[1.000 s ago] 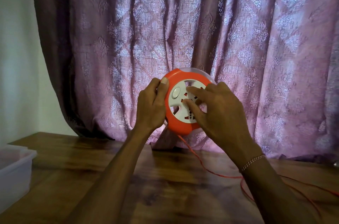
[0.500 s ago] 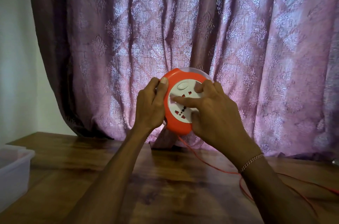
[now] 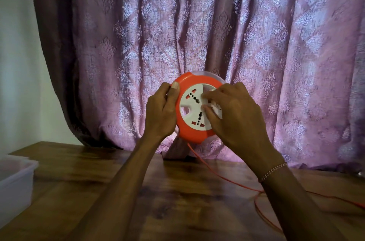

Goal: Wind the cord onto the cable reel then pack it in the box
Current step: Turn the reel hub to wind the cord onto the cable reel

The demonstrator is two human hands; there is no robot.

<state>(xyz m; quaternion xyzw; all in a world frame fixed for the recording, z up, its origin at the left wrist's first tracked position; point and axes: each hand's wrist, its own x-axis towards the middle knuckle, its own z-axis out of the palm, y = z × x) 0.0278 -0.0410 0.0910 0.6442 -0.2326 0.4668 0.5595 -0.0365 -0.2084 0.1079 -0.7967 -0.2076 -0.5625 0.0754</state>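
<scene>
Dim, backlit through curtain (image 3: 197, 33)

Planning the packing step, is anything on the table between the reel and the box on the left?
Nothing visible does: the cable reel is held up, and bare table lies between it and the box.
</scene>
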